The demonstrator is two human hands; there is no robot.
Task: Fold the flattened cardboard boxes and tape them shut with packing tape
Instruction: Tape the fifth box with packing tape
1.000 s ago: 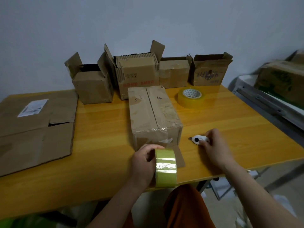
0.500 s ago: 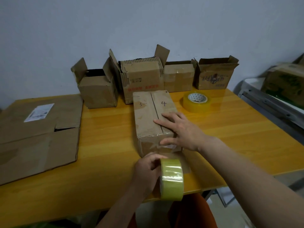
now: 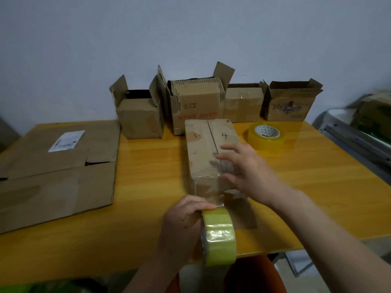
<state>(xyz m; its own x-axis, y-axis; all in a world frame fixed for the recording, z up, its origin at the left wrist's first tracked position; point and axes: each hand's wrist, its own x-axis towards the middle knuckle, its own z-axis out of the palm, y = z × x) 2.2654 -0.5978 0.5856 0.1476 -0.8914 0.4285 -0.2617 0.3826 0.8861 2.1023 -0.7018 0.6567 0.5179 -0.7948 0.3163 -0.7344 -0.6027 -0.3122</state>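
**Right hand back on the box, cutter gone from view**

A second ago the right hand [image 3: 249, 172] held a small cutter; now it presses flat-fingered on the box [image 3: 211, 157] at frame centre, likely smoothing glossy tape over matte, creased cardboard. The left hand [image 3: 182, 220] grips the yellowish tape roll [image 3: 219, 235], lower centre.
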